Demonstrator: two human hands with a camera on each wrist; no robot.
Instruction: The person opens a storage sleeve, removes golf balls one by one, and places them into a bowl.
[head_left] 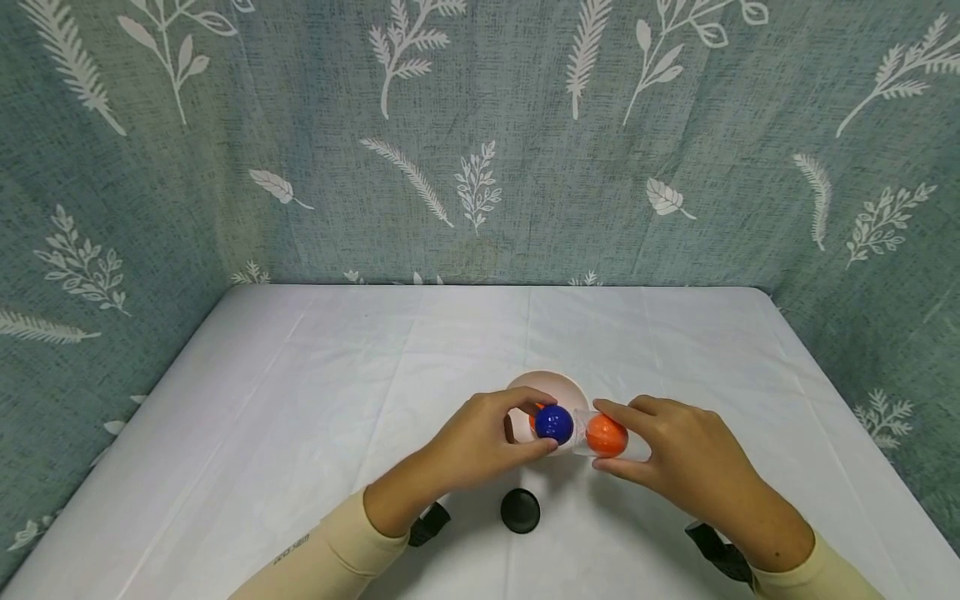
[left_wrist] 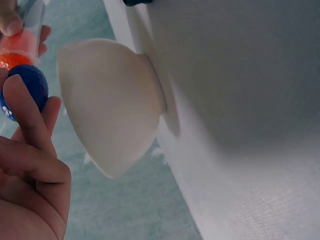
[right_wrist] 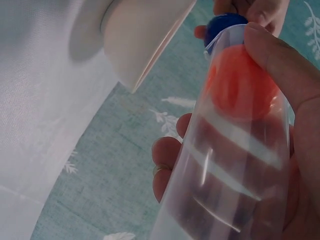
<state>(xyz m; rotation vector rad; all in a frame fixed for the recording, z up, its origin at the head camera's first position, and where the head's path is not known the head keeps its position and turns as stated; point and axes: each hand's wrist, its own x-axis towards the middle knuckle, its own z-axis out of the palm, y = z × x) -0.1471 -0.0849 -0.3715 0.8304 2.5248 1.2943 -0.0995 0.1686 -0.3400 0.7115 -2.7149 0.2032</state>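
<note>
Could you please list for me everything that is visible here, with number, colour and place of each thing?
Bowl: one, pale pink, on the table behind the hands
Blue ball: one, blue, between the left fingers, near the tube's end
Clear tube: one, transparent, in the right hand
Orange ball: one, orange, inside the tube
Orange item: at least one, orange, mostly hidden behind the blue ball
Round disc: one, black, on the table, nearer the person than the bowl
Table: one, white covering, under everything
Patterned fabric: teal with white leaves, around the table
Wrist gear: two pieces, black, at the wrists
Sleeves: two, beige, on the forearms
Hands: two, left and right, above the table
</note>
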